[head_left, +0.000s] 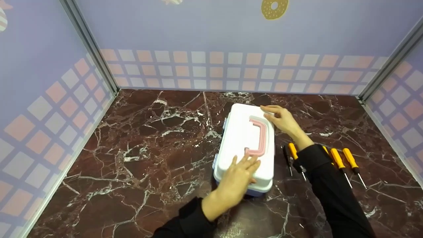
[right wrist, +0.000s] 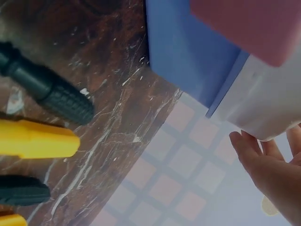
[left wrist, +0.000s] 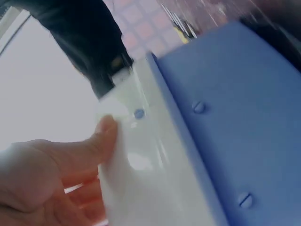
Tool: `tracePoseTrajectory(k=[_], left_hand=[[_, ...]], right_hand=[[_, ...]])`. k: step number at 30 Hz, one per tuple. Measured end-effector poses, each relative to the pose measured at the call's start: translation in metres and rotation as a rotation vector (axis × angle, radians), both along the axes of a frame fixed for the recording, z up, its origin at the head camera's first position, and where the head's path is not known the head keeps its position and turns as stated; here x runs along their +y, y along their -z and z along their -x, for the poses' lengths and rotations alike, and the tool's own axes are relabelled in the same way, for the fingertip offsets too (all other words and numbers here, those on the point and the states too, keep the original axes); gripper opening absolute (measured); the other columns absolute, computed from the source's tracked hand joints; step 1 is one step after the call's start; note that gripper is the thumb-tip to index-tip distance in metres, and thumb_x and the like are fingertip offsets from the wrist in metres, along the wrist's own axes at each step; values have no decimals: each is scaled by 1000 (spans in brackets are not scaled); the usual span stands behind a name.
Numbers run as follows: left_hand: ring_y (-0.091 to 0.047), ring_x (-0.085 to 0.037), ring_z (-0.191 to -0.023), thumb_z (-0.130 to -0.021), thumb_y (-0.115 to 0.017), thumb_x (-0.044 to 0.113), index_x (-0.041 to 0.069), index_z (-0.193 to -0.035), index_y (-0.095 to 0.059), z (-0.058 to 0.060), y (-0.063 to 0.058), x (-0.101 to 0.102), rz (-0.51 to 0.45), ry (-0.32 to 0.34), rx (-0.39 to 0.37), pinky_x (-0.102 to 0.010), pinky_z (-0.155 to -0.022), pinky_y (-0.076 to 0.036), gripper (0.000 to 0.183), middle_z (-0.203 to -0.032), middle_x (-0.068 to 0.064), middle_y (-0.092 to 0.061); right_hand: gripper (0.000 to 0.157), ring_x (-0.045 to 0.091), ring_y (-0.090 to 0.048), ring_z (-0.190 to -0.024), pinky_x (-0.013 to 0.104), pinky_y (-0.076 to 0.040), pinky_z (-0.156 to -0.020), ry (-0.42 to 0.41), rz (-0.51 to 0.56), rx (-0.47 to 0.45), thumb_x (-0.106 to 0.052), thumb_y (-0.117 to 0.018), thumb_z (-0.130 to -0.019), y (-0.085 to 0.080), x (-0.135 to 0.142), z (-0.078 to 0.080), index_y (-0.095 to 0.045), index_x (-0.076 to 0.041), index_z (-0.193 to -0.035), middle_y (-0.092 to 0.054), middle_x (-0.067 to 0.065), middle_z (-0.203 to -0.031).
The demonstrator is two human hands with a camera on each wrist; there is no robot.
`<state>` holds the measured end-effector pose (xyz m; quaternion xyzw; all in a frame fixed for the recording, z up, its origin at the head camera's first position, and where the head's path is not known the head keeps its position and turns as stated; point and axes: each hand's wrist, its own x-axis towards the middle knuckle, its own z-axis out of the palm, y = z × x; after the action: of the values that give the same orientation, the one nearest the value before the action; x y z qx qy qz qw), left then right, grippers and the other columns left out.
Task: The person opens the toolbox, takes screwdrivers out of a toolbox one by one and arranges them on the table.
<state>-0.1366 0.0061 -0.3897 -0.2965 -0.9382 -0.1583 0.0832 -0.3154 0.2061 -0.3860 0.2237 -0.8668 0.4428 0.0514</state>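
Note:
A toolbox [head_left: 244,132] with a white lid, a blue body and a pink handle [head_left: 263,138] folded flat stands on the table, its lid down. My left hand [head_left: 235,178] rests on the near end of the lid, fingers spread over the top. In the left wrist view, its thumb lies against the lid's white end wall [left wrist: 146,165], above the blue body [left wrist: 235,103]. My right hand [head_left: 282,120] is at the far right corner. There, in the right wrist view, the fingers [right wrist: 244,146] touch the edge of the white lid [right wrist: 263,103].
Right of the toolbox lie several screwdrivers, some with yellow handles [head_left: 350,158] and some with black ones [right wrist: 66,96]; my right forearm passes over part of the row. Patterned panels [head_left: 211,71] enclose the dark marbled table [head_left: 148,158] at the back and sides.

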Motion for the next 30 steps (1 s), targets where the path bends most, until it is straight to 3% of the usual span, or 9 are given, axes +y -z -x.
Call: tracePoseTrajectory(k=[5, 9, 12, 17, 21, 26, 28, 30], left_hand=[[-33, -20, -125, -77, -63, 12, 9, -123, -50, 14, -1, -27, -77, 80, -16, -42, -101, -21, 49, -132, -6, -42], [-37, -22, -123, -76, -63, 6, 10, -120, -53, 26, -1, -49, -132, 88, -36, -41, -101, -21, 46, -129, -6, -45], [-37, -22, -122, -76, -61, 1, 12, -118, -55, 36, -2, -64, -154, 61, -59, -40, -102, -22, 44, -128, -4, -46], [-37, -23, -123, -76, -59, -6, 15, -115, -58, 55, -3, -85, -153, 27, -55, -45, -102, -18, 45, -127, -1, -47], [-35, -25, -123, -73, -59, -10, 14, -114, -59, 65, -6, -93, -175, -2, -74, -44, -104, -12, 48, -127, -2, -47], [-37, -27, -122, -73, -56, -14, 12, -115, -59, 67, -7, -92, -149, -42, -40, -43, -103, -16, 49, -127, -4, -48], [-38, -28, -122, -75, -53, -14, 9, -117, -57, 62, -7, -87, -102, -71, -18, -44, -102, -19, 48, -128, -7, -47], [-37, -29, -122, -79, -51, -9, 5, -120, -54, 55, -6, -80, -50, -100, 8, -44, -102, -22, 43, -130, -11, -45]], right_hand=[[32, 39, -43, -110, 48, -33, -91, 66, 34, -1, -3, -52, -87, -15, 5, -26, -52, 9, -117, -47, 28, -119], [33, 40, -41, -111, 48, -29, -95, 103, 82, -11, -2, -53, -86, -10, 15, -37, -50, 10, -117, -46, 30, -119], [33, 38, -43, -110, 47, -30, -95, 149, 119, 2, -4, -56, -85, 2, 25, -40, -53, 8, -116, -48, 29, -117], [30, 25, -54, -94, 25, -43, -81, 279, 107, 68, -7, -62, -82, 20, 33, -51, -60, 2, -111, -56, 23, -110], [29, 16, -57, -78, 10, -41, -65, 331, 83, 159, -6, -65, -79, 24, 28, -64, -63, 1, -107, -60, 20, -104], [34, 30, -58, -90, 32, -44, -78, 324, -47, 287, -7, -70, -75, 23, 26, -72, -63, 2, -107, -59, 22, -103], [38, 35, -54, -96, 43, -40, -84, 300, -106, 326, -9, -72, -73, 22, 26, -73, -62, 4, -107, -57, 25, -105], [40, 38, -50, -100, 46, -38, -86, 260, -170, 375, -12, -73, -72, 22, 26, -71, -61, 5, -106, -53, 26, -109]])
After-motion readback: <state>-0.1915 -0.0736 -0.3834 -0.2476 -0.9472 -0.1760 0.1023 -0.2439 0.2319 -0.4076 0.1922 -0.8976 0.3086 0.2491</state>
